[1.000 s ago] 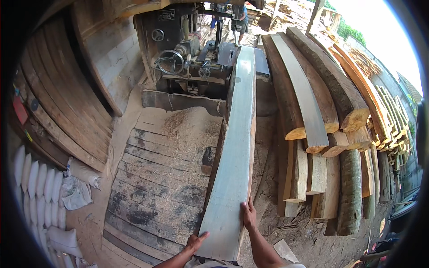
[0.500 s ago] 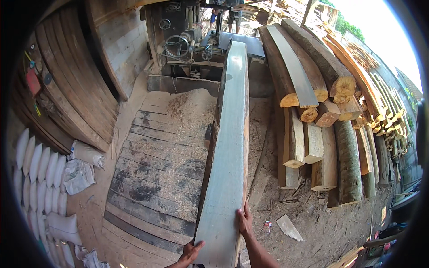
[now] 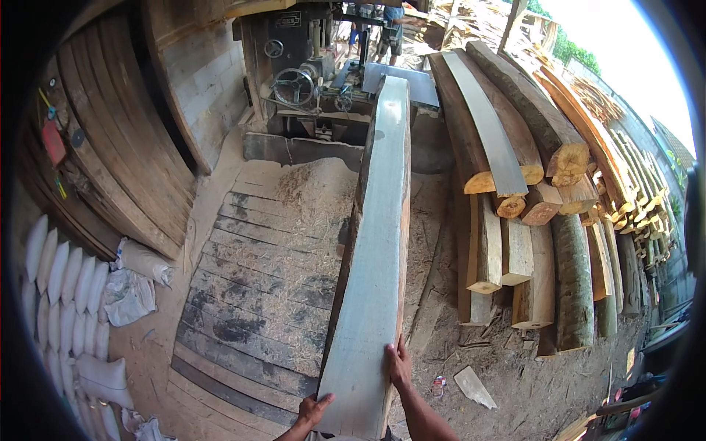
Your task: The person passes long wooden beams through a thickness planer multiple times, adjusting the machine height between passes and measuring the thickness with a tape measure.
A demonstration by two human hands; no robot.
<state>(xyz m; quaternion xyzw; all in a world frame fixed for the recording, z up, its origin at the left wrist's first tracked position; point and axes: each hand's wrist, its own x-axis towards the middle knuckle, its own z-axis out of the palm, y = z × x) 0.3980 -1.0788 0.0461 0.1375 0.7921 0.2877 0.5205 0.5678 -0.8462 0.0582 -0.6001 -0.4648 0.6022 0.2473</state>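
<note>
Head view: both hands, left [image 3: 315,411] and right [image 3: 399,365], have fingers clamped on the near end of a long plank [image 3: 375,250] reaching toward the saw machine [image 3: 316,81] (far end unsupported?); a slipping hold could drop it onto the floorboards [image 3: 250,294].
</note>
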